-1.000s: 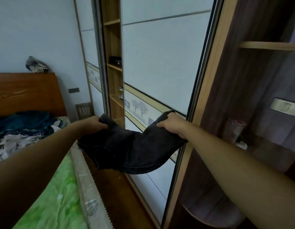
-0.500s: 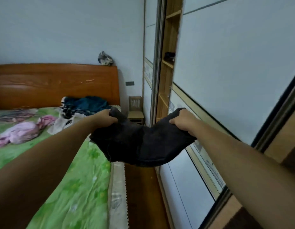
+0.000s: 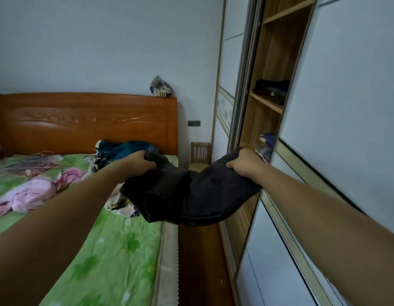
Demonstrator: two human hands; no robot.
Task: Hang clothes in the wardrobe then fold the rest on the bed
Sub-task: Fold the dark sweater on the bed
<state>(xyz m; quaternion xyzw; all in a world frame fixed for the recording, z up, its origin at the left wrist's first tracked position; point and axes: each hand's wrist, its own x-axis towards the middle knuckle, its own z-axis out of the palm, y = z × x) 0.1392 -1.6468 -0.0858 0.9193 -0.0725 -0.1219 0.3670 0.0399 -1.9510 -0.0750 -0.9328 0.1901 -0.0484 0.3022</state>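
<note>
The left hand [image 3: 139,163] and the right hand [image 3: 244,165] each clench one end of a dark trouser-like garment [image 3: 191,195], fingers curled over its upper edge. It sags between them in mid-air, hanging over the bed's [image 3: 116,250] near side edge and the floor strip [image 3: 198,261] beside it.

By my reading the task is early in its folding part. From nine to eleven o'clock of the garment, several pieces lie loose and unfolded on the green sheet: a pink garment [image 3: 34,193], a teal heap [image 3: 125,149] against the headboard [image 3: 85,122], and a patterned cloth [image 3: 123,206] just below the left wrist. Whether anything hangs in the wardrobe [image 3: 346,107] cannot be told. Its open bay at one o'clock shows only shelves, one bearing a dark folded bundle [image 3: 272,90].

Room is tight on the right. The right forearm runs close along the sliding door, and the floor strip between mattress edge and door track is narrow, closed at twelve o'clock by a small wooden stool [image 3: 200,151]. The widest free surface is the bare sheet at seven o'clock, which looks the likeliest place to lay the garment flat, kept inside the mattress edge so that it does not slide to the floor.
</note>
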